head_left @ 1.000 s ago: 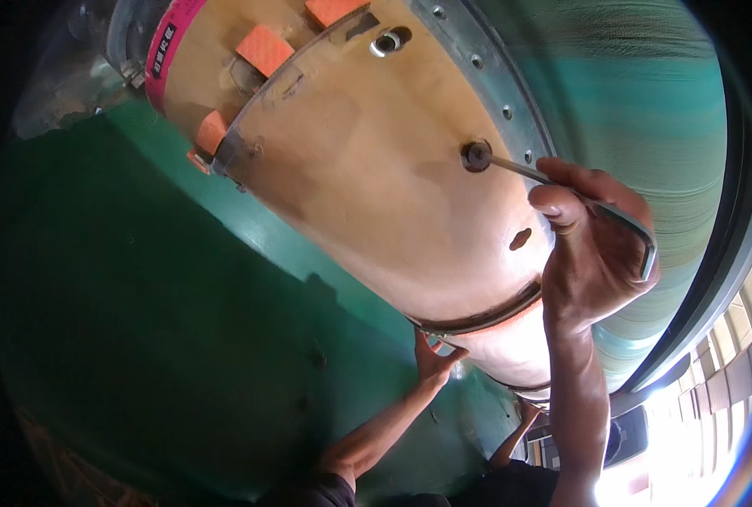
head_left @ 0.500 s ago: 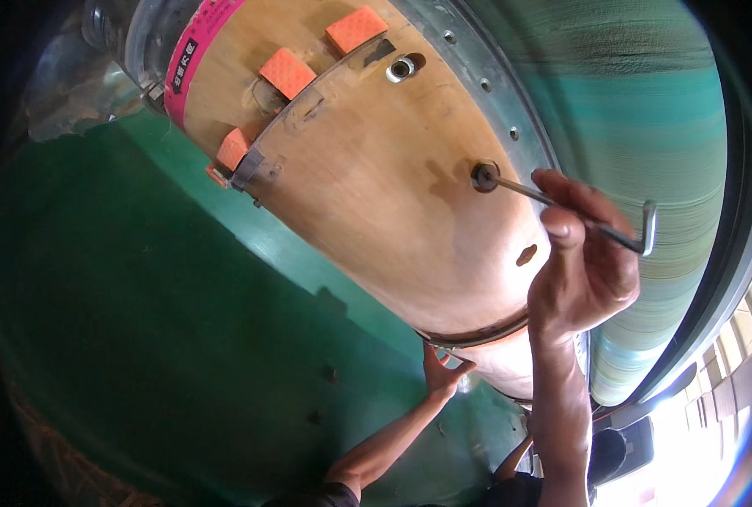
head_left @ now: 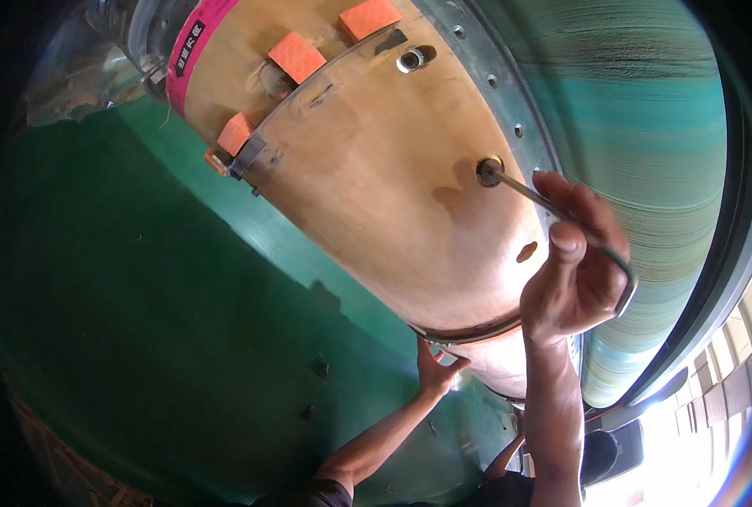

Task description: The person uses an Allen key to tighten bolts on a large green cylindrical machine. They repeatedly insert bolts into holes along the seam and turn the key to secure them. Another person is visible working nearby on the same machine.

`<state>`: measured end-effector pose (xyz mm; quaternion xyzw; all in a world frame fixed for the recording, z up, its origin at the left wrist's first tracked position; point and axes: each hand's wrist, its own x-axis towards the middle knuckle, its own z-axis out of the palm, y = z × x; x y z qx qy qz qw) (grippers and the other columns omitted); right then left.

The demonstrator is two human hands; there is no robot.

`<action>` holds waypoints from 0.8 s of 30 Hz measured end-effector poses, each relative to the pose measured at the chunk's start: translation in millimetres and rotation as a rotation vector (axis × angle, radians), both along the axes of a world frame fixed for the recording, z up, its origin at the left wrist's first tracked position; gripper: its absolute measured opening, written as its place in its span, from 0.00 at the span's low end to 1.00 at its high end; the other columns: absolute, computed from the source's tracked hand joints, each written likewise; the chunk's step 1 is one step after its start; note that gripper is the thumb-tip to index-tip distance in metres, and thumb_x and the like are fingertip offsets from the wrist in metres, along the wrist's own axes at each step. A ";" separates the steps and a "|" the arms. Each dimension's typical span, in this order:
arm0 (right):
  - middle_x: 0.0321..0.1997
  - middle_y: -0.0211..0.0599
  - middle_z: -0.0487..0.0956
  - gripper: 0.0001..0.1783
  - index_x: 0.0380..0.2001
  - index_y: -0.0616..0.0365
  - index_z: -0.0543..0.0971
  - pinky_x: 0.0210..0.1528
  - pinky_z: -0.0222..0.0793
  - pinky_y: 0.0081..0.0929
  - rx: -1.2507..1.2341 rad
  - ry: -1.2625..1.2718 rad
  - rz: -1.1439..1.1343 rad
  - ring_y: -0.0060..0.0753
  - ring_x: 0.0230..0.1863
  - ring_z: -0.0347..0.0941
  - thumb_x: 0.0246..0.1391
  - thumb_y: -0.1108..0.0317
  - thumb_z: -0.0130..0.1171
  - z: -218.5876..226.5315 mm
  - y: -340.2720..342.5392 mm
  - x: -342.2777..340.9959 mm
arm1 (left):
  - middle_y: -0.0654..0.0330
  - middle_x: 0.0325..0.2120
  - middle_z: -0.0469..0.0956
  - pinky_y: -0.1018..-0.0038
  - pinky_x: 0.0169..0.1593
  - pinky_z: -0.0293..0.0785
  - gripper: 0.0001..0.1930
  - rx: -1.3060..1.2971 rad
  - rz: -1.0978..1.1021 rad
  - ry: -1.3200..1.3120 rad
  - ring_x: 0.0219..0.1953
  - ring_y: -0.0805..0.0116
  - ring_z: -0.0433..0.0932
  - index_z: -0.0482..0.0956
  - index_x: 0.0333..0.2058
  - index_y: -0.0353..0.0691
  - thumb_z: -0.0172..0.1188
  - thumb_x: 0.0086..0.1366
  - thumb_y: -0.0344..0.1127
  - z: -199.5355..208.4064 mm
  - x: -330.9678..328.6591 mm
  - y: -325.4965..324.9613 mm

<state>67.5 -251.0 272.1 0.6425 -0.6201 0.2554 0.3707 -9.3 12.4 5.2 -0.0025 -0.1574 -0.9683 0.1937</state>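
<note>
My right hand [head_left: 568,283] grips a hex key [head_left: 532,198] in the tan cylinder's [head_left: 376,186] hole [head_left: 483,177]. My left hand [head_left: 436,372] spreads wide alongside.

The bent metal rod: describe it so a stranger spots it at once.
Find the big tan panel mid-picture. At its right edge, the right hand holds the bent metal rod, one end at a round hole. Nothing else nearby is thin and L-shaped.

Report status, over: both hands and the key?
Right hand holding L-shaped key, tip in round hole. Left hand open beside tan cylinder, contact unclear. Orange blocks away from key.
</note>
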 end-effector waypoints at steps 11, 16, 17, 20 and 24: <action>0.36 0.47 0.86 0.21 0.44 0.65 0.81 0.41 0.82 0.29 0.027 0.069 -0.023 0.38 0.39 0.85 0.45 0.77 0.76 14.1 -0.9 -3.0 | 0.53 0.70 0.54 0.45 0.66 0.63 0.74 -0.026 -0.015 0.002 0.71 0.53 0.56 0.41 0.72 0.44 0.84 0.35 0.59 4.2 6.2 -5.8; 0.34 0.44 0.86 0.11 0.34 0.66 0.83 0.32 0.76 0.22 0.143 0.190 -0.099 0.32 0.34 0.84 0.52 0.71 0.73 16.9 2.9 3.1 | 0.52 0.69 0.54 0.45 0.65 0.63 0.74 0.000 0.004 0.019 0.70 0.54 0.57 0.41 0.72 0.44 0.84 0.35 0.60 2.6 3.1 -5.1; 0.34 0.45 0.85 0.11 0.34 0.66 0.83 0.33 0.77 0.23 0.168 0.178 -0.130 0.33 0.33 0.83 0.52 0.71 0.73 16.0 3.5 7.2 | 0.52 0.69 0.54 0.45 0.65 0.63 0.74 0.001 0.010 0.021 0.70 0.54 0.57 0.41 0.72 0.44 0.84 0.35 0.60 2.3 3.0 -4.4; 0.35 0.49 0.84 0.14 0.35 0.67 0.83 0.36 0.78 0.27 0.251 0.144 -0.203 0.37 0.34 0.82 0.51 0.67 0.73 13.3 4.3 22.4 | 0.52 0.69 0.54 0.45 0.65 0.63 0.74 -0.023 0.006 0.010 0.70 0.54 0.57 0.41 0.72 0.44 0.83 0.35 0.60 0.0 0.6 -3.8; 0.41 0.51 0.79 0.30 0.40 0.68 0.81 0.35 0.76 0.28 0.433 0.252 -0.306 0.36 0.36 0.79 0.50 0.48 0.72 24.6 8.4 38.5 | 0.52 0.69 0.54 0.45 0.65 0.63 0.73 -0.068 -0.008 -0.011 0.70 0.53 0.57 0.41 0.72 0.44 0.83 0.35 0.60 -1.8 -0.9 1.1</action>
